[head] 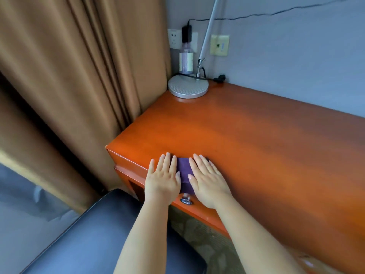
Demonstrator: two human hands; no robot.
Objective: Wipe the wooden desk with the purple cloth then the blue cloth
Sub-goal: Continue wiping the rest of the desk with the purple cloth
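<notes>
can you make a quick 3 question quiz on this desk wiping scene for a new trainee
1. True or false: both hands lie flat on the purple cloth.
2. Where on the wooden desk is the cloth?
A. beside the lamp base
B. at the near edge, by the left corner
C. at the far right end
3. Fill in: behind the round lamp base, by the wall, stands a clear ____.

Key
1. True: the left hand and right hand press it with straight fingers.
2. B
3. bottle
</notes>
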